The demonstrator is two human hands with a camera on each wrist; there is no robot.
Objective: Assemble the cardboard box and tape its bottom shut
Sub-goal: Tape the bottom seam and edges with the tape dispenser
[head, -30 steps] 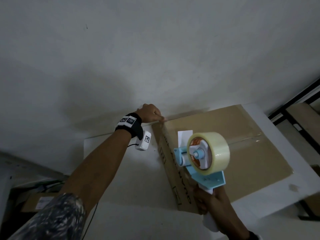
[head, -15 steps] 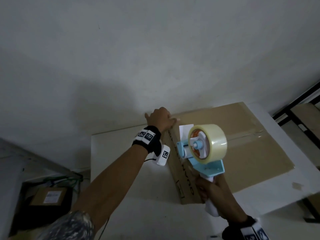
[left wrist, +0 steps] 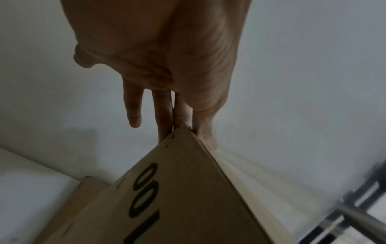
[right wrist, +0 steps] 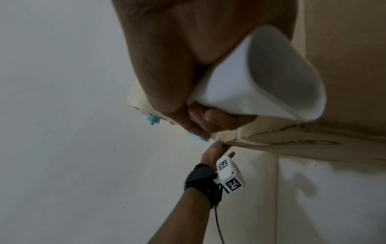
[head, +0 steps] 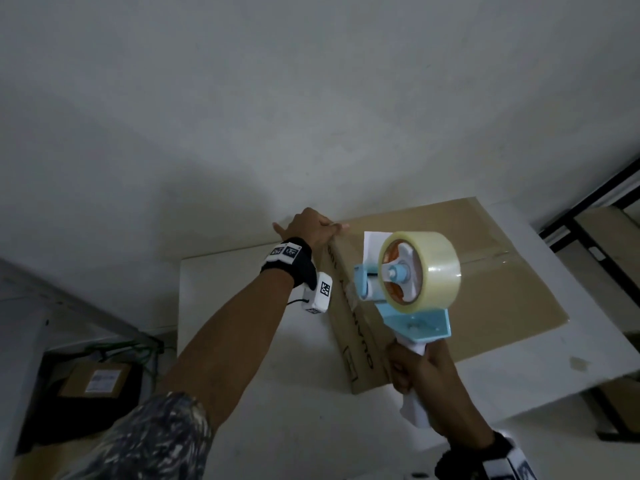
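A brown cardboard box (head: 502, 299) stands on a white table (head: 249, 341), its upper face closed, with clear tape along the centre seam. My left hand (head: 317, 228) rests on the box's far left corner (left wrist: 183, 132); straight fingers (left wrist: 165, 113) lie along both sides of the edge. My right hand (head: 414, 370) grips the white handle (right wrist: 259, 85) of a blue tape dispenser (head: 412, 306) carrying a clear tape roll (head: 429, 271). The dispenser is held above the box's left edge, near its front corner.
A white wall (head: 311, 116) rises just behind the table. A smaller labelled carton (head: 98, 377) sits low at the left, beside cables. A black metal rack (head: 588, 237) holding cardboard stands at the right. The table's front edge runs near the box's front right corner.
My left hand slid right along the box's far edge to its corner. The dispenser and my right hand stayed roughly in place above the left side.
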